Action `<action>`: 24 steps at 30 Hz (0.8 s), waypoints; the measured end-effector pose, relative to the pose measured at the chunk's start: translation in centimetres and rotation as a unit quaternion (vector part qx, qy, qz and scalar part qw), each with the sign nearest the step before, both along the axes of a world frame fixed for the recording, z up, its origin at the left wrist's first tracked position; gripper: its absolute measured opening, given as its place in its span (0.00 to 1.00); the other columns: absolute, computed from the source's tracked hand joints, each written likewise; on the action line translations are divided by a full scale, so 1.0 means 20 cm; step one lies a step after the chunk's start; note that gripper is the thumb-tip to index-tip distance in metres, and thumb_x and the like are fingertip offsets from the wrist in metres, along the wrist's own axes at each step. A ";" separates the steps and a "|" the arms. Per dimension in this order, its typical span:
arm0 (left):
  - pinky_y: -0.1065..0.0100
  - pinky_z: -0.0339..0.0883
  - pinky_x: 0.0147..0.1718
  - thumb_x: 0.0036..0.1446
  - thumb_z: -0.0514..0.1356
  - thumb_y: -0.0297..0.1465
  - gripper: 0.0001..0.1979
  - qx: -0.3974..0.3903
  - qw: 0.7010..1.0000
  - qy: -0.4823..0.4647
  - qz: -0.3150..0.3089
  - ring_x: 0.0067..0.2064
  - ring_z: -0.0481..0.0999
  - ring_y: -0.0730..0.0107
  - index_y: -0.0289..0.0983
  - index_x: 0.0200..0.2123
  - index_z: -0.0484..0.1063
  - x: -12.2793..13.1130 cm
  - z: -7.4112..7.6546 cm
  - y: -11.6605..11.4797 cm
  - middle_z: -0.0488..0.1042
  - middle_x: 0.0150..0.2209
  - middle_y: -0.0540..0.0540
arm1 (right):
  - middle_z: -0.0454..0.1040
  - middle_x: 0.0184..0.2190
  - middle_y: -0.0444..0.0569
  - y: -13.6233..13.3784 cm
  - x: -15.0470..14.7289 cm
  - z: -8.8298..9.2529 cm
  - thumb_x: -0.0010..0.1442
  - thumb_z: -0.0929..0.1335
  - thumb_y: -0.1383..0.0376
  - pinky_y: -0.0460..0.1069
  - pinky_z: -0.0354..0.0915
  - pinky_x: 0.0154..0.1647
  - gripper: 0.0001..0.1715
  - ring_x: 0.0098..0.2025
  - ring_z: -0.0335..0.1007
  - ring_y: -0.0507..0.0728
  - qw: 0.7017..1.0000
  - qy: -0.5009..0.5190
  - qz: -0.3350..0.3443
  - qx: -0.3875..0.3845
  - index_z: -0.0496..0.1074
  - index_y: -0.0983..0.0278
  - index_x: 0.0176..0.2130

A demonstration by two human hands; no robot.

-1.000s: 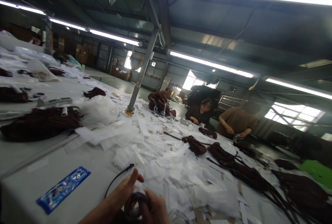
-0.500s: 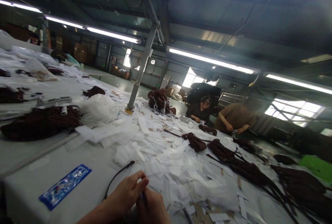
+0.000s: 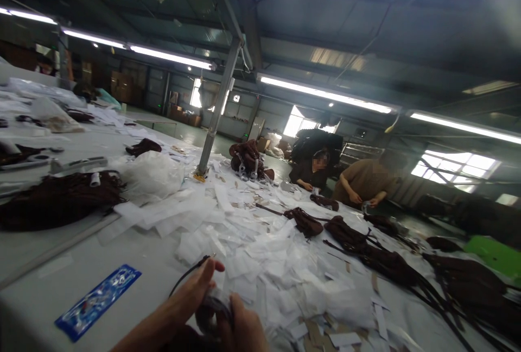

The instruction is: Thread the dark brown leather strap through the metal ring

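Observation:
My left hand (image 3: 190, 293) is at the lower middle, its visible fingers stretched out and apart beside a greyish, shiny wrapped piece (image 3: 214, 308). My right hand (image 3: 246, 326) has its fingers curled round the right side of that piece. What lies inside the wrapping is hidden, and its lower part is blurred and dark. A thin dark strap (image 3: 185, 277) curves out from behind my left hand on the table. Left of the hands lies a blue printed packet (image 3: 97, 302).
White paper scraps (image 3: 260, 254) cover the middle of the table (image 3: 36, 303). Dark brown bags (image 3: 366, 249) with long straps lie to the right, and another brown bag (image 3: 61, 197) lies left. A metal post (image 3: 215, 118) rises from the table. Two people work across it.
My hands have drawn apart, uncovering the wrapped piece between them. My left hand has risen slightly and its fingers have spread. The view has shifted a little.

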State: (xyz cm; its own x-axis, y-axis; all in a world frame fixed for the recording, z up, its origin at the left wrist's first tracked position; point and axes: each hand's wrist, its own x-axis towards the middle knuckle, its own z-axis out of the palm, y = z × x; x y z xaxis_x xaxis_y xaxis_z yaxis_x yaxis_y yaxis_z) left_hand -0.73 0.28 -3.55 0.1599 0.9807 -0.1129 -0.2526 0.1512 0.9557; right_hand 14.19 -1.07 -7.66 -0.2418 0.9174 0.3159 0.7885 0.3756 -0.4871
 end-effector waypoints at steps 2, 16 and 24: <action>0.74 0.55 0.19 0.49 0.59 0.54 0.26 0.105 0.989 0.082 -0.058 0.21 0.65 0.73 0.37 0.37 0.73 -0.05 0.08 0.02 0.67 0.20 0.52 | 0.77 0.25 0.47 0.02 0.00 0.13 0.58 0.64 0.63 0.45 0.56 0.24 0.08 0.26 0.73 0.57 0.998 -0.006 0.049 -0.030 0.69 0.62 0.39; 0.74 0.60 0.16 0.39 0.66 0.54 0.28 -0.054 0.924 -0.269 0.266 0.18 0.64 0.75 0.40 0.36 0.65 0.05 0.34 0.08 0.63 0.19 0.57 | 0.78 0.23 0.47 0.16 -0.12 0.38 0.62 0.61 0.51 0.46 0.52 0.20 0.17 0.25 0.76 0.59 0.993 -0.032 0.044 0.109 0.65 0.61 0.36; 0.77 0.50 0.13 0.44 0.66 0.52 0.24 -0.072 0.939 -0.280 0.187 0.12 0.53 0.80 0.43 0.35 0.62 -0.03 0.30 0.08 0.53 0.14 0.62 | 0.74 0.17 0.43 0.14 0.02 0.36 0.54 0.55 0.33 0.45 0.52 0.17 0.39 0.17 0.71 0.55 0.985 -0.023 0.104 0.139 0.70 0.60 0.41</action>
State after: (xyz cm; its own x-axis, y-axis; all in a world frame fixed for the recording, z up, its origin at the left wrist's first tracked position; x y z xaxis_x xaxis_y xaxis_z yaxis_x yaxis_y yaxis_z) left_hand -1.26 1.81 2.41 -0.1194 0.9608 -0.2502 -0.7711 0.0690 0.6329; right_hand 14.53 1.74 -0.41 -0.4341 0.7263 0.5329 0.6994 0.6446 -0.3088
